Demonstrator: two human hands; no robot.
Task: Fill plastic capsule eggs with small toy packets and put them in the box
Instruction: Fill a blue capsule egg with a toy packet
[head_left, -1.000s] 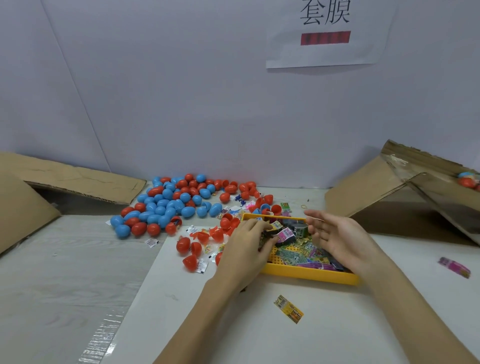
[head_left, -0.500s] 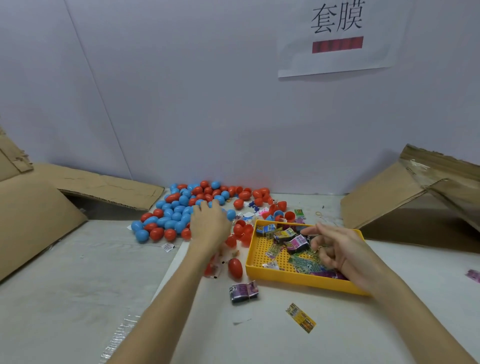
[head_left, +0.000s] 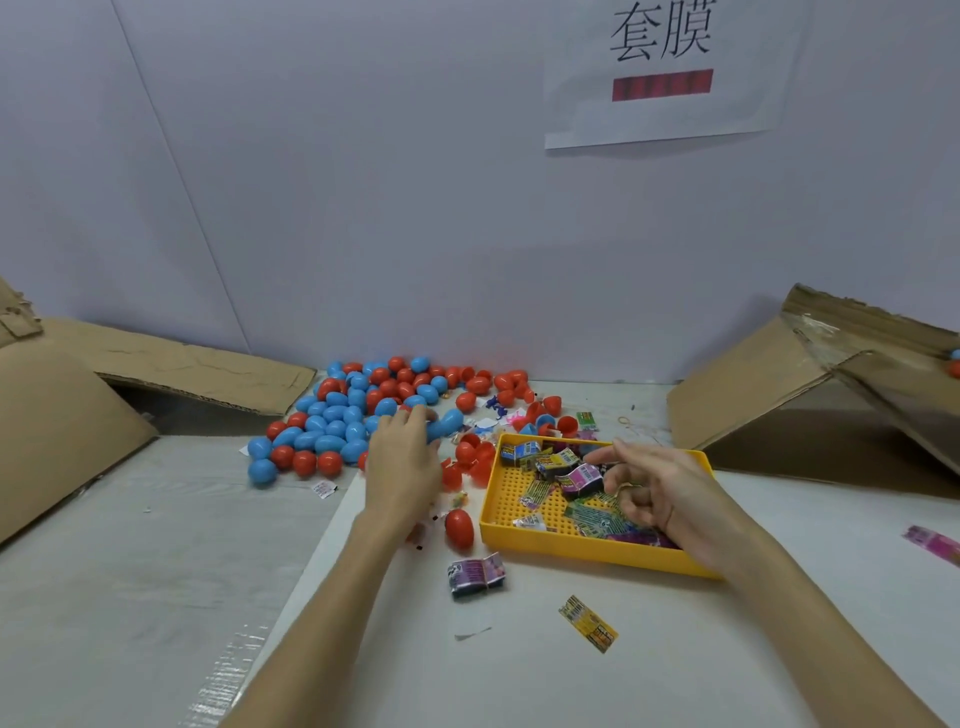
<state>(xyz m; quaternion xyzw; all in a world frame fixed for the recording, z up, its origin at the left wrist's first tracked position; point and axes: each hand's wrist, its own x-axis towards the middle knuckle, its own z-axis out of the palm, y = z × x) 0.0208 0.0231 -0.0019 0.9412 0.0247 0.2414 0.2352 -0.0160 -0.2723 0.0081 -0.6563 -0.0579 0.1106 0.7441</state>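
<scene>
Our left hand (head_left: 402, 457) is out at the near edge of the egg pile (head_left: 363, 410), fingers curled round a blue egg (head_left: 447, 423) that pokes out to the right of the fingertips. The pile itself, blue and red capsules mixed, sits toward the far edge of the tabletop (head_left: 675, 649), against the wall, with a few open red halves (head_left: 470, 462) scattered between it and the yellow tray (head_left: 587, 551).

Our right hand (head_left: 649, 493) hovers over the tray, fingers loosely bent and holding nothing, forefinger reaching toward the toy packets (head_left: 563, 475) heaped in the tray's far half. The tray lies right of centre on the tabletop, its perforated floor showing at the near left corner.

One closed red egg (head_left: 460, 527) lies just beside the tray's left wall. Nearer to us, a folded purple packet (head_left: 475, 571) rests just off the tray's near left corner, and a yellow packet (head_left: 589, 623) lies alone closer to the near edge. A pink packet (head_left: 930, 543) sits at the right edge.

The cardboard box (head_left: 810, 384) stands at the far right corner, flaps open, with a blue and a red egg just visible inside at the picture's border. Flattened cardboard (head_left: 67, 415) lies along the left side. A paper sign (head_left: 662, 67) hangs on the wall.
</scene>
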